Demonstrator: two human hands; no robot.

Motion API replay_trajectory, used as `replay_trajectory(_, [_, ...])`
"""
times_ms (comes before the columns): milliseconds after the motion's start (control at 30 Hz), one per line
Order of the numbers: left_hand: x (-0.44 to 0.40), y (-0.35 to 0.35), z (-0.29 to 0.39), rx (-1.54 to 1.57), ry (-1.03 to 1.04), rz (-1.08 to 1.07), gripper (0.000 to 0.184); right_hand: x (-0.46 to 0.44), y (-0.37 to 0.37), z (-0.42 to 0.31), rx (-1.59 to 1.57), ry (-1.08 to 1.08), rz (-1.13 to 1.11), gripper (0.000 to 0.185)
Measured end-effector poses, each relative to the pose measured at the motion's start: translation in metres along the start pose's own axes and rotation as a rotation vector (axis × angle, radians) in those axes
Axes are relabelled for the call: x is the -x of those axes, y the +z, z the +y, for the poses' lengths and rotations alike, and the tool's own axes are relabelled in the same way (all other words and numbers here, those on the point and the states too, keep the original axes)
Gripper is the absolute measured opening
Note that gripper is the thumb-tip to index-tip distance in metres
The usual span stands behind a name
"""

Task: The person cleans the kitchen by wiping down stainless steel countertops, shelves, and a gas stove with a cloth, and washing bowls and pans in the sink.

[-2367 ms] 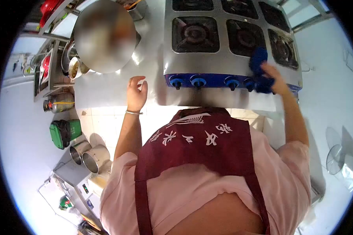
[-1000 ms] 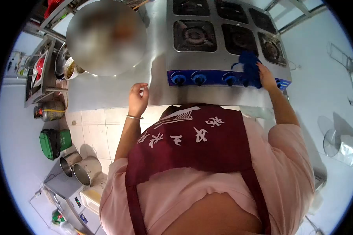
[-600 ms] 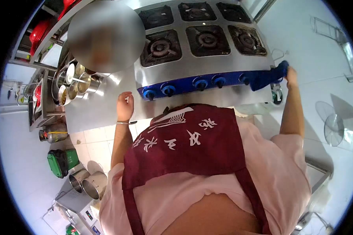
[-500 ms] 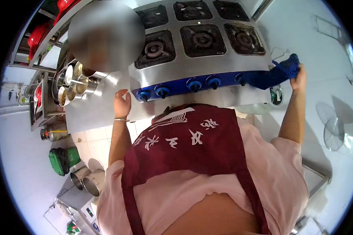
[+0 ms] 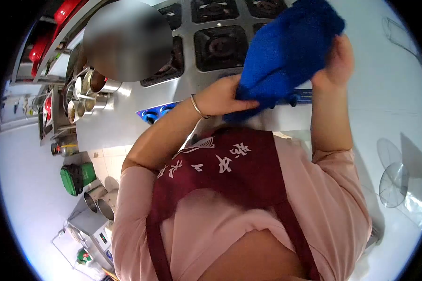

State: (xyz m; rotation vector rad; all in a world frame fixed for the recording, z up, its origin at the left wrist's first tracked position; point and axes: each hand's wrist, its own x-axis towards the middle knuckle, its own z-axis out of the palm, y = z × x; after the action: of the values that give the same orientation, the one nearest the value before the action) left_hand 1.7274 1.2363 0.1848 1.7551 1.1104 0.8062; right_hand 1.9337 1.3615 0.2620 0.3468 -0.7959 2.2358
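Observation:
A blue cloth (image 5: 286,56) is stretched between my two hands, raised above the front of the steel gas stove (image 5: 183,86). My left hand (image 5: 227,96), with a bracelet on its wrist, grips the cloth's lower left edge, thumb over it. At the upper right edge my right hand (image 5: 335,61) is closed on the same cloth, slightly blurred. Behind the cloth, the right-hand burners and part of the blue knob panel (image 5: 305,97) are hidden. One burner (image 5: 220,47) shows just left of the cloth.
Several metal containers (image 5: 86,96) stand on the steel counter at left. Red pans (image 5: 38,49) sit on the upper left shelf. A green bin (image 5: 75,180) and large pots (image 5: 96,199) are at lower left. A white wall (image 5: 380,89) borders the right. A blurred patch covers the upper left.
My right hand has lifted the blue cloth from the stove's right end, up and leftward. My left hand has moved right from the counter edge and taken hold of the cloth.

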Motion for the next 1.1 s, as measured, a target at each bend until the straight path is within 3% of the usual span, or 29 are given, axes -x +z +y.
replay_trajectory(33, [-0.008, 0.004, -0.012, -0.122, 0.047, -0.021, 0.037, 0.001, -0.006, -0.01, -0.07, 0.034, -0.073, 0.048])
replay_trajectory(67, [-0.01, 0.004, -0.01, -0.119, 0.059, -0.038, 0.037, 0.01, -0.012, -0.019, 0.403, 0.061, 0.254, 0.045])
replay_trajectory(100, [-0.008, 0.003, -0.005, 0.116, -0.056, 0.054, 0.031, 0.017, -0.019, -0.026, 0.871, 0.086, 0.587, 0.042])
replay_trajectory(133, [-0.007, 0.002, 0.001, 0.347, -0.173, 0.143, 0.026, 0.028, -0.03, -0.029, 0.879, 0.068, 0.597, 0.042])
replay_trajectory(200, [-0.006, -0.001, 0.014, 0.39, -0.185, 0.198, 0.023, 0.058, -0.056, -0.021, 1.602, 0.33, 0.607, 0.058])
replay_trajectory(267, [-0.019, 0.01, 0.022, 0.364, -0.096, 0.234, 0.016, 0.075, -0.049, 0.001, 1.419, 0.254, 0.047, 0.071])
replay_trajectory(333, [-0.026, 0.015, 0.004, 0.184, -0.066, -0.08, 0.019, 0.09, -0.042, 0.047, 1.043, 0.253, 0.184, 0.077])
replay_trajectory(367, [-0.032, 0.014, 0.025, 0.17, -0.072, -0.181, 0.027, 0.098, -0.054, 0.05, 1.049, 0.244, 0.195, 0.077])
replay_trajectory(433, [-0.036, 0.013, 0.015, 0.063, -0.019, -0.153, 0.024, 0.103, -0.079, 0.054, 0.964, 0.303, 0.463, 0.077])
replay_trajectory(467, [-0.035, 0.013, 0.01, -0.038, 0.024, -0.108, 0.022, 0.107, -0.084, 0.047, 1.225, 0.293, 0.575, 0.075])
replay_trajectory(500, [-0.027, 0.015, 0.011, -0.021, -0.005, 0.093, 0.024, 0.113, -0.091, 0.036, 1.483, 0.281, 0.683, 0.073])
replay_trajectory(533, [-0.018, 0.008, 0.011, -0.024, -0.015, 0.093, 0.024, 0.117, -0.103, 0.019, 1.514, 0.297, 0.771, 0.071])
replay_trajectory(567, [-0.007, -0.006, 0.009, 0.041, -0.15, 0.181, 0.026, 0.12, -0.109, 0.002, 1.645, 0.195, 0.789, 0.065])
replay_trajectory(600, [0.005, -0.018, 0.005, 0.108, -0.285, 0.272, 0.029, 0.117, -0.1, -0.016, 1.836, 0.324, 0.848, 0.054])
replay_trajectory(633, [0.018, -0.027, -0.002, 0.11, -0.297, 0.284, 0.029, 0.121, -0.113, -0.03, 2.007, 0.351, 0.793, 0.044])
replay_trajectory(667, [0.036, -0.033, -0.015, 0.121, -0.354, 0.355, 0.027, 0.127, -0.129, -0.039, 2.335, 0.224, 0.584, 0.041])
replay_trajectory(733, [0.077, -0.039, -0.04, 0.128, -0.429, 0.444, 0.026, 0.144, -0.177, -0.038, 2.302, 0.215, 0.322, 0.045])
replay_trajectory(767, [0.098, -0.041, -0.054, 0.134, -0.478, 0.5, 0.026, 0.144, -0.182, -0.026, 2.29, 0.213, 0.299, 0.045])
replay_trajectory(833, [0.127, -0.044, -0.061, 0.142, -0.564, 0.611, 0.025, 0.137, -0.181, -0.003, 2.168, 0.245, 0.066, 0.049])
replay_trajectory(867, [0.141, -0.046, -0.065, 0.145, -0.582, 0.637, 0.025, 0.123, -0.163, 0.011, 2.177, 0.366, -0.029, 0.05])
replay_trajectory(933, [0.169, -0.048, -0.075, 0.199, -0.534, 0.704, 0.025, 0.104, -0.154, 0.04, 2.108, 0.426, -0.18, 0.049])
replay_trajectory(1100, [0.215, -0.048, -0.082, 0.175, -0.547, 0.804, 0.026, 0.042, -0.137, 0.149, 1.979, 0.428, -0.475, 0.049])
